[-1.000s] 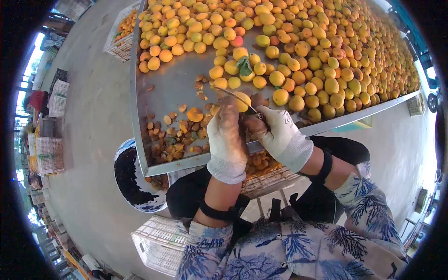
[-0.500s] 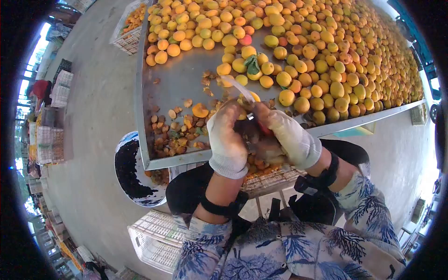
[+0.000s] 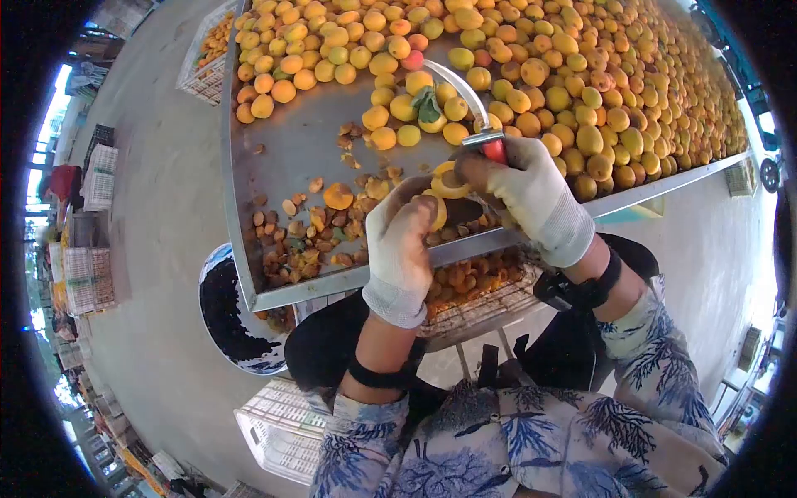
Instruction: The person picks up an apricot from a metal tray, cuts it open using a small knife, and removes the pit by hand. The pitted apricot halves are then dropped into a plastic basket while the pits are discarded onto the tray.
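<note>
Orange apricot halves: my left hand (image 3: pixel 401 245) fingers clamp 1 (image 3: pixel 435 211), my right hand (image 3: pixel 527 189) fingers clamp another (image 3: pixel 448 178) plus the knife (image 3: pixel 467 100).

A bare grey concrete floor (image 3: pixel 158 274) spreads out to the left in bright daylight, with a metal counter (image 3: pixel 290 149) standing on it. White plastic crates (image 3: pixel 90 274) are stacked along the far left edge, another crate (image 3: pixel 282 432) sits low near the counter's legs, and a round basin (image 3: pixel 237 319) of dark material rests on the floor beside the counter's corner. To the right the floor (image 3: pixel 706 249) is pale and sunlit.
</note>
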Demonstrator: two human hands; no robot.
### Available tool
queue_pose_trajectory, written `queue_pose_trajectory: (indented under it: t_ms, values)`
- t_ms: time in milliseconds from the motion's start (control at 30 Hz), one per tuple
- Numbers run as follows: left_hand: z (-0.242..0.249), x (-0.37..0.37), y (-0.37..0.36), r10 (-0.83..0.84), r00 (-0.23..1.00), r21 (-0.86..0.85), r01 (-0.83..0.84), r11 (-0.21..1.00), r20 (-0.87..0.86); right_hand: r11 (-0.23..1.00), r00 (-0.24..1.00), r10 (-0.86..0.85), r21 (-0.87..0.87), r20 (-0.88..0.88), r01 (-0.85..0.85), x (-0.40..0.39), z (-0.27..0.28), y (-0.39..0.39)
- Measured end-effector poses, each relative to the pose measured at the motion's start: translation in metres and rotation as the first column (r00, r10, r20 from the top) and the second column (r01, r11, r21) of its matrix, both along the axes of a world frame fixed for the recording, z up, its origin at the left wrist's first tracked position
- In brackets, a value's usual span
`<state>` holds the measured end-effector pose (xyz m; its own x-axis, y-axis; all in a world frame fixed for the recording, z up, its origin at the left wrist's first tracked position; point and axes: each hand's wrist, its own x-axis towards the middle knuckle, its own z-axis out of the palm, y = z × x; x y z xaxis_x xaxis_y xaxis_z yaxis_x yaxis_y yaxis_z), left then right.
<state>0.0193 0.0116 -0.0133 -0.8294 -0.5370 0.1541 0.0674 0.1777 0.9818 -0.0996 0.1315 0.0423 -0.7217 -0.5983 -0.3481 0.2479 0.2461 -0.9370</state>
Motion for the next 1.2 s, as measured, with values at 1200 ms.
queue_pose_trajectory:
  t_ms: [1200]
  values:
    - [0.001, -0.012, 0.018, -0.122, 0.992, 0.829, 0.035, 0.558, 0.04, 0.796, 0.923, -0.386, -0.506, 0.003, 0.334, 0.001, 0.007, -0.034]
